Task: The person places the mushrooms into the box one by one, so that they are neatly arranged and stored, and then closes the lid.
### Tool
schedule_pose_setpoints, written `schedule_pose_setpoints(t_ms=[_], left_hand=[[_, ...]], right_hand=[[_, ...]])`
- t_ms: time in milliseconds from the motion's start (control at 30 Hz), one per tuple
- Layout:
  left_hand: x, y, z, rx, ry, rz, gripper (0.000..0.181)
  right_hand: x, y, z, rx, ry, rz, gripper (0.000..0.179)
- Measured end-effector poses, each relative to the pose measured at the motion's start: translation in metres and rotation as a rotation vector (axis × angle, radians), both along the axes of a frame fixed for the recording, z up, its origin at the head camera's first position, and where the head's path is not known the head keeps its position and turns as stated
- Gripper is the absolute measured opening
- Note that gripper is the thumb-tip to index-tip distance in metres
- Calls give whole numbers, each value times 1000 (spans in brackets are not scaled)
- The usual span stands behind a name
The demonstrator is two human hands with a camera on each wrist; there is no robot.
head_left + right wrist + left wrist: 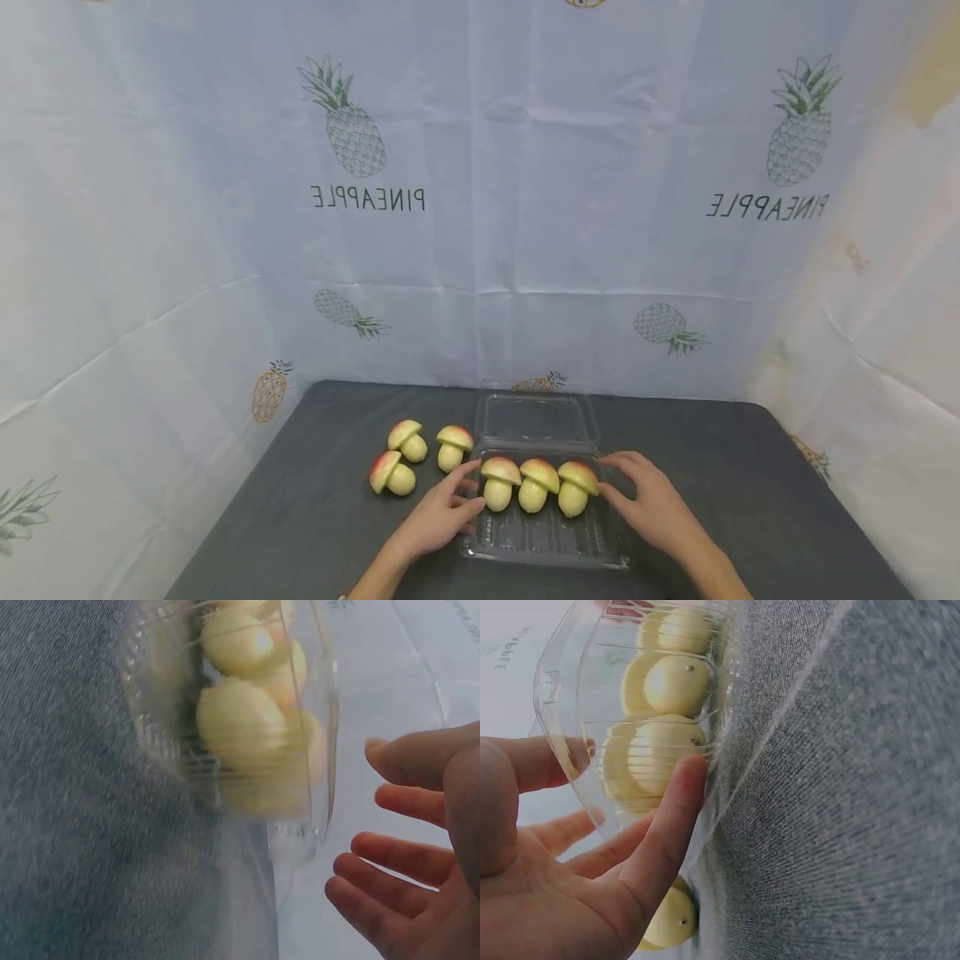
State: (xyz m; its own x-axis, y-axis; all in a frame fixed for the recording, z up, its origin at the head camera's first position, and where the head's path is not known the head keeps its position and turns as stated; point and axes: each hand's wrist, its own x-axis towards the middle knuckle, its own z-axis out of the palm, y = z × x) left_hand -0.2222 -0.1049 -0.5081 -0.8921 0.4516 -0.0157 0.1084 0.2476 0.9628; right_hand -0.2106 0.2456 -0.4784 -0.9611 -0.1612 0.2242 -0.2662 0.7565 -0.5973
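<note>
A clear plastic clamshell box point(547, 550) lies on the dark table with its lid point(536, 418) folded open toward the back. Three yellow mushroom-shaped pieces with reddish caps stand side by side in its far part: a left one point(498, 493), a middle one point(533, 497) and a right one point(572, 500). My left hand point(438, 515) grips the box's left side, thumb over the rim and fingers along the outer wall point(673, 817). By the right side is my right hand point(656, 504); the right wrist view shows its fingers point(397, 855) extended, apart from the wall.
Left of the box, three more mushroom-shaped pieces lie on the table: one point(407, 440) at the back, one point(392, 473) nearer and one point(453, 448) close to the box. A pineapple-print curtain point(525, 233) hangs behind and around the table point(315, 517).
</note>
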Motion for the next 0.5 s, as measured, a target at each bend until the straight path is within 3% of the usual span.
schedule_pose_setpoints(t_ms=[333,500], left_hand=[[1,-1,0,1,2,3,62],[1,-1,-1,4,-2,7,62]], right_hand=[[3,10,-13,-109,-123,1,45],[3,11,-16,-166,-181,40,45]])
